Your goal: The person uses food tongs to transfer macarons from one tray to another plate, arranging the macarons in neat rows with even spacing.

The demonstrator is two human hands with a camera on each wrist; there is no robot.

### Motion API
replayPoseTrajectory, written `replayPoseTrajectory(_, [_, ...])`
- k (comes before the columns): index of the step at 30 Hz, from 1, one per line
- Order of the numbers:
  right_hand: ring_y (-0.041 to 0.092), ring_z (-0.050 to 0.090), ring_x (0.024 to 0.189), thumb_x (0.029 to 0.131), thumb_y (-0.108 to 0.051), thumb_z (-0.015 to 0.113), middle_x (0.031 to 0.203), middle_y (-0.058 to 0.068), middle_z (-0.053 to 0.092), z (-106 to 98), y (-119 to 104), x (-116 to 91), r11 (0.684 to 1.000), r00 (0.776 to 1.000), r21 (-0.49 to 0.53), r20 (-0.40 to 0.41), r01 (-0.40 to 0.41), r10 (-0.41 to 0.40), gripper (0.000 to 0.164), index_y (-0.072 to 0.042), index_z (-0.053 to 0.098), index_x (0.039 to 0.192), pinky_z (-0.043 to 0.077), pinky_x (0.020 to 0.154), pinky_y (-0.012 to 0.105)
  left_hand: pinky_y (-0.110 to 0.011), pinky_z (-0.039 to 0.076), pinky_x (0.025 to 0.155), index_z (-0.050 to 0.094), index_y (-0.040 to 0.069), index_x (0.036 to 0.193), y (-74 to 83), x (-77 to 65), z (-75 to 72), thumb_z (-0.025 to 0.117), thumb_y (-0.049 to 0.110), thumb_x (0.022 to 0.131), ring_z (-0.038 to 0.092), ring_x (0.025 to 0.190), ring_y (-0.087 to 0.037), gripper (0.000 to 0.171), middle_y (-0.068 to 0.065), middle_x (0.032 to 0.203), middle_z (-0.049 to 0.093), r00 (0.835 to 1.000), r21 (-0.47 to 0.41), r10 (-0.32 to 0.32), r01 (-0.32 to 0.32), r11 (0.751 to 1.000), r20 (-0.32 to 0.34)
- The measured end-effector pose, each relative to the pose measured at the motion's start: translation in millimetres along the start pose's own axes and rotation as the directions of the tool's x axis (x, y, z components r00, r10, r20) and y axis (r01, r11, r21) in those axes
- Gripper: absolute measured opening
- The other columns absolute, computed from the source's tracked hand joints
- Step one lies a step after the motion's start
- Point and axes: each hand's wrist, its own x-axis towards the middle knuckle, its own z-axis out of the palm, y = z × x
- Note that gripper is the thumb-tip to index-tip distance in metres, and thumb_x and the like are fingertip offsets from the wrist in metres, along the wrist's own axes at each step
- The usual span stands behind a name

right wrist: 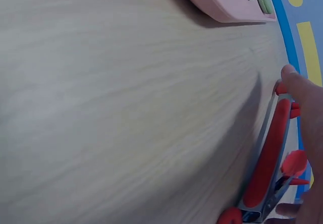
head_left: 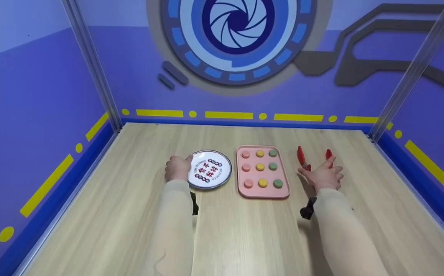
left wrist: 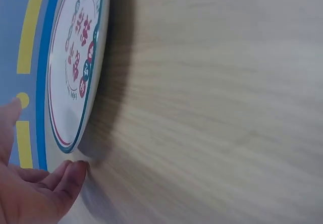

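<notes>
A white plate (head_left: 209, 168) with red lettering and a dark rim lies left of the table's middle. At its left edge is my left hand (head_left: 178, 168), thumb and fingers apart. In the left wrist view, the fingertips (left wrist: 75, 171) are right by the rim of the plate (left wrist: 73, 82). My right hand (head_left: 324, 176) is spread over a pair of red-and-metal tongs (head_left: 301, 156), whose red tips stand apart beyond it. The right wrist view shows the red handle of the tongs (right wrist: 271, 153) beneath the thumb; the hand partly hides them.
Between the hands sits a pink tray (head_left: 264, 193) holding rows of pink, yellow and green macarons (head_left: 260, 166). Purple-blue walls (head_left: 229, 103) with yellow dashes enclose the wooden table (head_left: 241, 237) at the back and both sides. Metal posts (head_left: 95, 65) stand in the corners.
</notes>
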Motion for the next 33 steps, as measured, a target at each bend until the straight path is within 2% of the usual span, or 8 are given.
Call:
replayPoseTrajectory(6, [0.064, 0.019, 0.142, 0.083, -0.066, 0.073, 0.153, 0.051, 0.016, 6.6, 2.2, 1.3, 1.000, 0.999, -0.010, -0.033, -0.023, 0.023, 0.141, 0.004, -0.025, 0.156, 0.034, 0.115, 0.074, -0.050, 0.051, 0.107, 0.061, -0.002, 0.132, -2.2, -4.0, -4.2, 0.062, 0.041, 0.101, 0.063, 0.121, -0.036, 0.053, -0.022, 0.130, 0.067, 0.999, -0.114, -0.048, 0.050, 0.992, 0.019])
replayPoseTrajectory(10, [0.063, 0.018, 0.144, 0.084, -0.065, 0.072, 0.155, 0.051, 0.015, 10.4, 2.8, 4.6, 0.998, 0.998, -0.023, -0.036, -0.051, 0.050, 0.141, 0.009, -0.026, 0.154, 0.034, 0.116, 0.072, -0.049, 0.050, 0.109, 0.061, 0.000, 0.132, -2.3, -5.9, -5.3, 0.064, 0.036, 0.100, 0.063, 0.121, -0.033, 0.048, -0.019, 0.129, 0.068, 0.995, -0.180, -0.087, 0.094, 0.979, 0.043])
replayPoseTrajectory(17, [0.060, 0.023, 0.142, 0.089, -0.061, 0.069, 0.156, 0.049, 0.015, 15.0, 4.3, 8.2, 0.995, 0.994, -0.030, -0.062, -0.095, 0.093, 0.132, 0.018, -0.015, 0.153, 0.034, 0.119, 0.068, -0.051, 0.048, 0.111, 0.063, 0.000, 0.129, -7.4, -1.8, -3.5, 0.069, 0.025, 0.097, 0.062, 0.125, -0.034, 0.042, -0.020, 0.130, 0.068, 0.993, -0.177, -0.117, 0.120, 0.977, 0.029])
replayPoseTrajectory(22, [0.057, 0.034, 0.131, 0.089, -0.062, 0.066, 0.148, 0.050, 0.028, 17.9, 5.6, 6.3, 0.995, 0.990, -0.049, -0.114, -0.088, 0.082, 0.122, 0.024, 0.006, 0.151, 0.043, 0.111, 0.066, -0.053, 0.046, 0.111, 0.065, -0.002, 0.125, -14.5, 0.2, -5.9, 0.067, 0.020, 0.093, 0.060, 0.126, -0.035, 0.039, -0.022, 0.131, 0.067, 0.995, -0.173, -0.103, 0.102, 0.980, 0.005])
replayPoseTrajectory(25, [0.055, 0.036, 0.127, 0.089, -0.061, 0.067, 0.141, 0.047, 0.035, 19.4, 5.7, 4.0, 0.996, 0.985, -0.024, -0.150, -0.086, 0.081, 0.112, 0.025, 0.021, 0.146, 0.044, 0.106, 0.066, -0.048, 0.052, 0.102, 0.070, -0.003, 0.114, -16.6, -0.3, -8.5, 0.068, 0.016, 0.091, 0.067, 0.107, -0.030, 0.030, -0.020, 0.118, 0.073, 0.995, -0.180, -0.096, 0.093, 0.979, -0.005])
replayPoseTrajectory(29, [0.054, 0.036, 0.127, 0.090, -0.061, 0.065, 0.138, 0.045, 0.037, 21.4, 6.0, 1.9, 0.995, 0.981, 0.004, -0.167, -0.095, 0.094, 0.105, 0.023, 0.028, 0.142, 0.044, 0.105, 0.067, -0.029, 0.058, 0.073, 0.076, 0.000, 0.102, -20.4, 1.4, -10.2, 0.070, 0.009, 0.088, 0.066, 0.068, -0.015, 0.018, -0.009, 0.086, 0.074, 0.995, -0.212, -0.098, 0.096, 0.972, 0.000])
replayPoseTrajectory(31, [0.054, 0.035, 0.127, 0.091, -0.061, 0.065, 0.138, 0.045, 0.037, 23.0, 6.6, 1.8, 0.995, 0.981, 0.007, -0.167, -0.099, 0.098, 0.104, 0.022, 0.029, 0.142, 0.044, 0.105, 0.067, -0.023, 0.057, 0.063, 0.077, 0.001, 0.105, -23.0, 4.5, -10.0, 0.071, 0.008, 0.088, 0.063, 0.058, -0.010, 0.019, -0.009, 0.087, 0.075, 0.995, -0.235, -0.101, 0.103, 0.967, 0.022])
replayPoseTrajectory(33, [0.054, 0.035, 0.128, 0.091, -0.061, 0.064, 0.138, 0.045, 0.037, 24.3, 7.0, 2.2, 0.995, 0.981, 0.009, -0.165, -0.102, 0.102, 0.103, 0.022, 0.029, 0.142, 0.043, 0.106, 0.067, -0.021, 0.057, 0.060, 0.077, 0.002, 0.111, -25.3, 8.1, -9.8, 0.072, 0.007, 0.089, 0.061, 0.058, -0.008, 0.023, -0.012, 0.097, 0.078, 0.994, -0.260, -0.100, 0.110, 0.959, 0.052])
